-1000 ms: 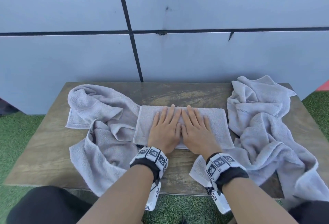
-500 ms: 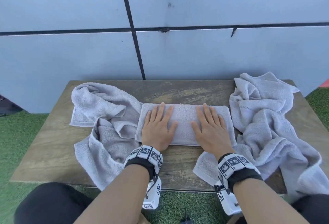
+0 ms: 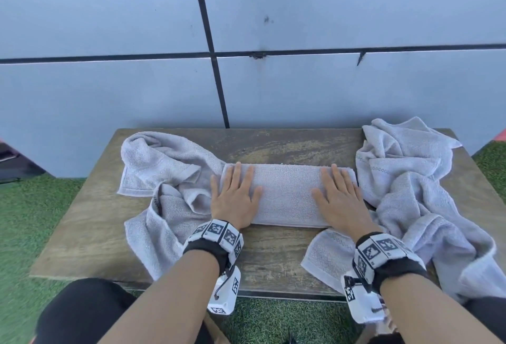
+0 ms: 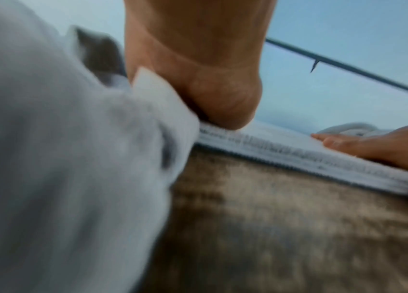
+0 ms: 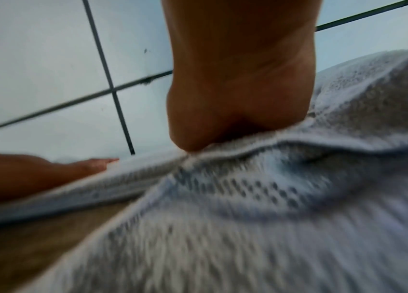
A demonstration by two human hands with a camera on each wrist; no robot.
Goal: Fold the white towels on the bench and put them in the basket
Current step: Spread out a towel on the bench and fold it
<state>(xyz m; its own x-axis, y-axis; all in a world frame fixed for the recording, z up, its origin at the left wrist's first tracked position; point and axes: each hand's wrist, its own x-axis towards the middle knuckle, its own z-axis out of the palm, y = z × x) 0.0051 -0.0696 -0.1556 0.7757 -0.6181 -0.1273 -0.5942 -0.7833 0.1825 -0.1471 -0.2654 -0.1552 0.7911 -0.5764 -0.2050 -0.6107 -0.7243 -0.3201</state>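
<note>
A folded white towel [image 3: 287, 193] lies as a long strip across the middle of the wooden bench [image 3: 273, 256]. My left hand [image 3: 235, 196] presses flat on its left end, fingers straight. On its right end my right hand [image 3: 339, 198] lies flat the same way. The left wrist view shows the heel of my left hand [image 4: 223, 103] on the towel's stacked edge [image 4: 298, 156]. In the right wrist view my right hand's heel [image 5: 223, 119] bears on the same towel [image 5: 97, 188]. No basket is in view.
A crumpled white towel [image 3: 164, 179] lies heaped at the bench's left, and more crumpled towels [image 3: 416, 193] lie at the right, one hanging over the front edge. A pale panelled wall [image 3: 246, 83] stands behind the bench. Green turf [image 3: 27, 220] surrounds it.
Both hands have slid apart along the folded towel, from side by side at its middle out to its two ends.
</note>
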